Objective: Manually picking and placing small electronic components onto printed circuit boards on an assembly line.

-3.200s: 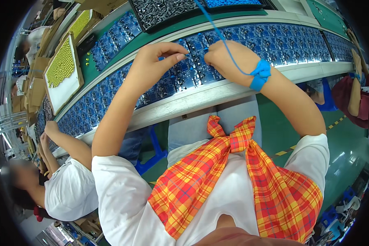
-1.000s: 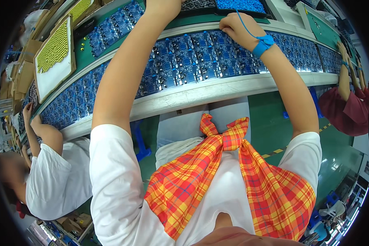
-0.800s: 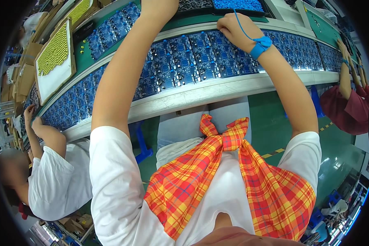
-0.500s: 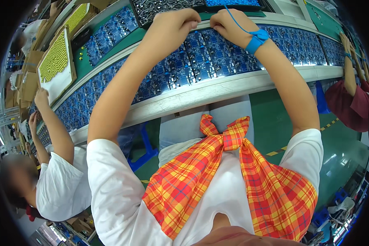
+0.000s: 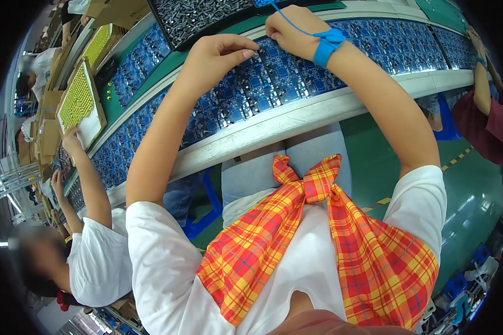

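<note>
My left hand (image 5: 221,60) is over the blue circuit boards (image 5: 268,84), its thumb and forefinger pinched together just above them. Anything between those fingertips is too small to make out. Up and to the right, my right hand (image 5: 296,30) hangs over the far edge of the boards with its fingers curled in; what they hold, if anything, is hidden. A blue wrist strap (image 5: 328,47) with a cord circles my right wrist. Beyond my hands stands a black bin (image 5: 170,42) full of small dark components (image 5: 201,19). Blue parts (image 5: 268,2) show at the top edge.
The boards lie in a row along a line with a pale metal rail (image 5: 274,118) on my side. At left, a co-worker's hand (image 5: 71,140) is at a tray of yellow parts (image 5: 77,100). Another person's arm (image 5: 479,84) reaches in at right.
My left hand has come down from beside the black bin to the boards, still pinched. My right hand stays near the far edge, fingers curled. The view has shifted slightly.
</note>
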A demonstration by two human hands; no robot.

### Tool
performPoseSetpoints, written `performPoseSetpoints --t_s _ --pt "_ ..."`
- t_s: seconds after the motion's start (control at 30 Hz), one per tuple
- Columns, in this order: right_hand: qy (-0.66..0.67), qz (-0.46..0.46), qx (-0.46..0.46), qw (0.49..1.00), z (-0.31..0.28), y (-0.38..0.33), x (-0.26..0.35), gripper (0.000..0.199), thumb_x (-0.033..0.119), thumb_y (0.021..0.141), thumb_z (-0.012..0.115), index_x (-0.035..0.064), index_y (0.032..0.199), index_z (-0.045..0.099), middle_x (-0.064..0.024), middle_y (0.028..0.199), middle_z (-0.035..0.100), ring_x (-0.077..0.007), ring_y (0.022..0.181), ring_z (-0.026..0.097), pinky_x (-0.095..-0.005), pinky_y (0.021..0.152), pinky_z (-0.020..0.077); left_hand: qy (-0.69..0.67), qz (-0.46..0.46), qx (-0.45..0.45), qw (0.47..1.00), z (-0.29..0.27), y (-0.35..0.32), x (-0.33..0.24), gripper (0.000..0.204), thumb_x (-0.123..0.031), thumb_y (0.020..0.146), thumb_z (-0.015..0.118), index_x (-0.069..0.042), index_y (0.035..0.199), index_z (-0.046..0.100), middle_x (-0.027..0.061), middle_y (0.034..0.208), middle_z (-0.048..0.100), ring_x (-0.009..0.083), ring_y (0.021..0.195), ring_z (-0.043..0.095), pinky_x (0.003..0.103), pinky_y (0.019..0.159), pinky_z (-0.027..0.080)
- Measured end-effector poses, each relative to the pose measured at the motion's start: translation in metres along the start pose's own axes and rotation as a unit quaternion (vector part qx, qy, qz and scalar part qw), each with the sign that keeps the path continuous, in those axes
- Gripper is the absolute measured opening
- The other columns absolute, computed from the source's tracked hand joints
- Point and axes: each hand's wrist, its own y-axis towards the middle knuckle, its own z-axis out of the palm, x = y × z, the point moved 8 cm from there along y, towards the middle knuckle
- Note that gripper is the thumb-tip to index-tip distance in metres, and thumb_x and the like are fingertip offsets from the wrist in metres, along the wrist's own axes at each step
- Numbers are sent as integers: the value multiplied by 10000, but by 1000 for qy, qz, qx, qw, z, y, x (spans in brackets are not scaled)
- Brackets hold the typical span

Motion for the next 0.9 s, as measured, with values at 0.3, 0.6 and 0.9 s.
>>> performPoseSetpoints --t_s 0.3,0.6,0.9 --pt "-42 -2 -27 999 -17 -26 -5 118 117 865 661 57 942 727 -143 911 700 -347 871 677 -422 794 551 273 213 -54 937 10 4 -26 113 -157 880 717 -131 978 766 22 905 687 217 901 622 363 843 475" --pt "58 29 18 998 -21 -71 -2 154 101 885 684 66 1028 729 -97 952 694 -303 888 677 -390 799 553 352 283 -54 891 22 3 -26 88 -196 864 714 -191 945 749 -21 961 631 202 1007 553 387 936 387" --pt "13 39 104 994 -14 -61 -3 134 134 873 707 52 979 712 -98 959 685 -299 888 670 -384 803 549 345 264 -64 899 27 5 -21 83 -195 867 706 -183 936 750 -37 943 640 203 989 555 373 911 388"
